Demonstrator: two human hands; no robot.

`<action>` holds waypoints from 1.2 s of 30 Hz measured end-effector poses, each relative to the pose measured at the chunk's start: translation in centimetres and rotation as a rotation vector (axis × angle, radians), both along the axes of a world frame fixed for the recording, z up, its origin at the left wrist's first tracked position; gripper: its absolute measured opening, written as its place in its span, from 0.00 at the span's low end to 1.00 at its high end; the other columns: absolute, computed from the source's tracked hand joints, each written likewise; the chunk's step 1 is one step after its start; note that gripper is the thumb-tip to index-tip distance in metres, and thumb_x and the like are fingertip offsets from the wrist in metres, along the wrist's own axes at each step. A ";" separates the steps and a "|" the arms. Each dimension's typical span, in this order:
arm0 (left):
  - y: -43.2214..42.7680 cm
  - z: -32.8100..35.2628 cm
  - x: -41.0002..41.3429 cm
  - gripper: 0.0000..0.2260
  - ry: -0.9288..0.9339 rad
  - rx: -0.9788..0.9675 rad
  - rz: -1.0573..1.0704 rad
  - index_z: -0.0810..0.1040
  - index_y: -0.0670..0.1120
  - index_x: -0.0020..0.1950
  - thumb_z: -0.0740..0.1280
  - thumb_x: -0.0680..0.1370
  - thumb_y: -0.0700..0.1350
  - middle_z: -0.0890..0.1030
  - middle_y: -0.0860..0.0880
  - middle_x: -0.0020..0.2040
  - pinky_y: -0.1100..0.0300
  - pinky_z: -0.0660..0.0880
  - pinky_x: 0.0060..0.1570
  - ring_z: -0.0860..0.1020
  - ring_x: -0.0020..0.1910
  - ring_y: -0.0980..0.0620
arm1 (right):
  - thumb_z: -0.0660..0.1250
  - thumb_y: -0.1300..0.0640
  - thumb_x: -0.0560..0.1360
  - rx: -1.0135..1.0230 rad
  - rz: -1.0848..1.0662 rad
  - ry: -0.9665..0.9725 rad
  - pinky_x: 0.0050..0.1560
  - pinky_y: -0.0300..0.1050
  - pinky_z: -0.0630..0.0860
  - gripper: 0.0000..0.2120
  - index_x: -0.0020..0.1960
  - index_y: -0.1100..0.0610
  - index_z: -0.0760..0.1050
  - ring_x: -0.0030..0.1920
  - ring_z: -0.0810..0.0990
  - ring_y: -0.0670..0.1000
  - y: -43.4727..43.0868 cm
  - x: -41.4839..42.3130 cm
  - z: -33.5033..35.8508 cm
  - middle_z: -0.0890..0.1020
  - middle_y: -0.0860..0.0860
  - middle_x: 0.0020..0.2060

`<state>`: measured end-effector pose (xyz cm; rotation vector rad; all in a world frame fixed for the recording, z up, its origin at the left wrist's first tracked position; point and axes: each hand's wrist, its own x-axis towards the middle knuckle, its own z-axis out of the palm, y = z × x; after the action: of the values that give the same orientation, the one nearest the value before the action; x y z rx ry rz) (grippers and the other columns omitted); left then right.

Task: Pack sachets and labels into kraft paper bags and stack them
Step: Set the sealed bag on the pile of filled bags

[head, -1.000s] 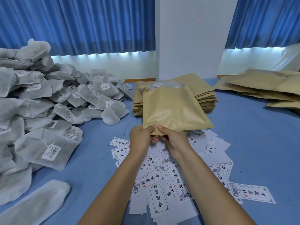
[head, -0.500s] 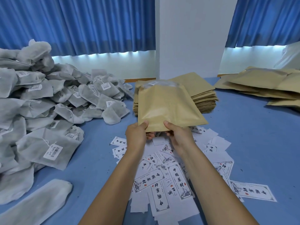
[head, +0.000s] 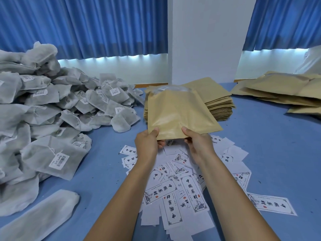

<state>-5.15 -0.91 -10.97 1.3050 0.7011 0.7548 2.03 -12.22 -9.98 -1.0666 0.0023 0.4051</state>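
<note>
While held above the labels: kraft paper bag (head: 178, 112) — flat, smooth, faintly glossy, clear window strip at far end.
Left hand (head: 147, 145): pinching near edge, thumb on top.
Right hand (head: 199, 145): pinching same edge.
Labels (head: 175, 188): white slips, black print, scattered.
Sachets (head: 57, 108): grey fibrous pouches, heaped left.
Table (head: 260, 145): matte blue.

kraft bag (head: 178, 110) pinched by both hands, over labels (head: 189, 186)

"中國藥材" on white labels (head: 194, 193); barcodes on sachet tags (head: 59, 161)
</note>
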 end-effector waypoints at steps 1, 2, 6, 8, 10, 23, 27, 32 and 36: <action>0.0 0.0 0.0 0.10 -0.005 0.004 0.003 0.77 0.42 0.38 0.64 0.79 0.42 0.77 0.48 0.23 0.61 0.70 0.26 0.73 0.21 0.52 | 0.71 0.68 0.72 0.006 -0.020 -0.001 0.35 0.36 0.73 0.14 0.58 0.66 0.75 0.43 0.78 0.49 0.0 0.0 -0.1 0.81 0.56 0.50; 0.0 0.1 0.0 0.10 -0.012 0.009 0.015 0.76 0.43 0.37 0.64 0.79 0.42 0.77 0.49 0.23 0.61 0.70 0.26 0.73 0.21 0.52 | 0.71 0.66 0.73 0.006 -0.055 0.006 0.34 0.36 0.74 0.13 0.56 0.66 0.76 0.41 0.77 0.48 -0.1 0.0 -0.1 0.81 0.55 0.49; -0.2 0.4 -0.2 0.11 -0.044 0.051 0.067 0.75 0.44 0.36 0.65 0.78 0.43 0.76 0.51 0.21 0.61 0.71 0.28 0.73 0.20 0.55 | 0.73 0.62 0.72 -0.089 -0.186 0.004 0.33 0.36 0.72 0.06 0.42 0.60 0.76 0.33 0.74 0.47 -0.6 0.9 -0.2 0.80 0.51 0.39; -0.4 0.5 -0.3 0.11 -0.055 0.057 0.077 0.75 0.45 0.35 0.65 0.78 0.43 0.75 0.52 0.21 0.60 0.72 0.29 0.73 0.20 0.56 | 0.73 0.63 0.72 -0.102 -0.157 0.010 0.31 0.35 0.72 0.05 0.43 0.60 0.77 0.33 0.74 0.47 -0.7 1.1 -0.2 0.80 0.51 0.39; -0.4 0.6 -0.4 0.11 -0.055 0.050 0.082 0.75 0.44 0.35 0.65 0.78 0.42 0.75 0.51 0.21 0.59 0.72 0.30 0.72 0.20 0.55 | 0.72 0.64 0.72 -0.059 -0.102 0.039 0.28 0.33 0.73 0.08 0.50 0.63 0.77 0.35 0.75 0.48 -0.7 1.0 -0.1 0.80 0.52 0.42; -2.5 0.3 -0.3 0.12 -0.015 0.269 0.000 0.76 0.45 0.35 0.65 0.78 0.44 0.76 0.50 0.20 0.66 0.70 0.22 0.74 0.20 0.55 | 0.71 0.69 0.70 0.043 0.027 0.038 0.34 0.36 0.72 0.11 0.52 0.63 0.77 0.37 0.79 0.47 0.2 -0.5 0.1 0.82 0.52 0.41; -2.5 0.6 -0.2 0.10 -0.070 0.158 0.018 0.77 0.41 0.38 0.65 0.78 0.42 0.77 0.50 0.22 0.66 0.70 0.23 0.75 0.21 0.55 | 0.65 0.68 0.76 0.119 -0.100 0.146 0.37 0.40 0.75 0.11 0.58 0.64 0.75 0.43 0.78 0.49 -0.3 0.9 0.3 0.80 0.56 0.50; -2.4 0.7 -0.2 0.11 -0.073 0.103 0.029 0.77 0.41 0.35 0.65 0.77 0.40 0.76 0.48 0.22 0.67 0.68 0.22 0.73 0.19 0.54 | 0.68 0.69 0.74 0.108 -0.309 0.239 0.40 0.42 0.79 0.07 0.40 0.61 0.72 0.37 0.78 0.50 -2.0 2.7 0.2 0.79 0.57 0.47; -1.6 0.8 -0.4 0.12 -0.104 0.051 0.064 0.75 0.41 0.32 0.65 0.76 0.38 0.76 0.47 0.21 0.67 0.67 0.20 0.73 0.18 0.52 | 0.71 0.67 0.72 0.092 -0.416 0.285 0.22 0.35 0.74 0.10 0.36 0.62 0.71 0.31 0.77 0.51 -2.8 3.8 -0.3 0.77 0.55 0.37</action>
<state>-5.58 -2.49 -10.21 1.2846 0.6464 0.8914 5.80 -14.98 -10.30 -0.8821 0.4483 0.1742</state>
